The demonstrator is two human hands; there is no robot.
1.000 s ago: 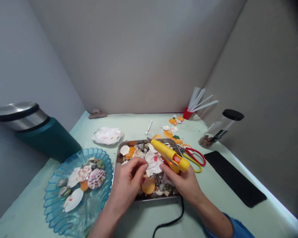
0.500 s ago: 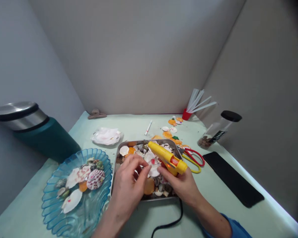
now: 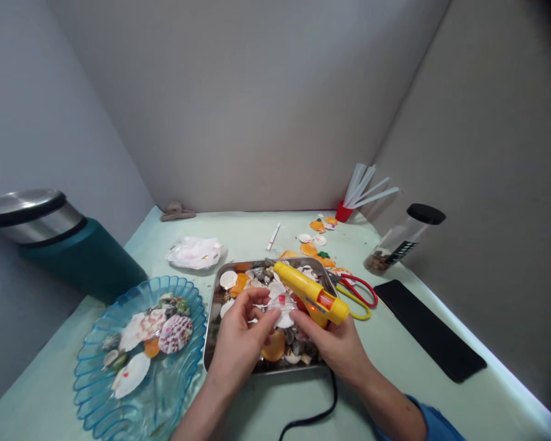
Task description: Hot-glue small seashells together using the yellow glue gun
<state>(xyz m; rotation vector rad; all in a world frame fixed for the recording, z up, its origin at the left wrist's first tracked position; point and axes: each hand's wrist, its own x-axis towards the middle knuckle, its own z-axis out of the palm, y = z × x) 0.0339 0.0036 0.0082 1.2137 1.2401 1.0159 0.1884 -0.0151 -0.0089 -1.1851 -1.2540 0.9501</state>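
Note:
My right hand [image 3: 337,343] is wrapped around a yellow hot glue gun [image 3: 298,285], its nozzle pointing up and to the left and a small red light glowing on its side. The right thumb also reaches the edge of a white seashell [image 3: 285,318] with a red spot on it. From the other side my left hand [image 3: 241,327] is closed, thumb and bent fingers at the shell's left edge; its exact grip is partly hidden. Thin pale strands run by the shell. Below both hands lies a metal tray [image 3: 210,343] filled with mixed shells.
To the left are a blue scalloped dish [image 3: 89,367] with shells and a teal bottle [image 3: 87,257]. Scissors [image 3: 362,288], a black phone-like slab [image 3: 431,331] and a jar [image 3: 397,242] stand right. Behind are a marker [image 3: 273,237], a plastic packet [image 3: 195,252] and a red cup [image 3: 343,212] of glue sticks.
My left hand has shifted slightly, with its fingers a little differently bent by the shell. The glue gun stays in my right hand, nearly still. The view has moved slightly.

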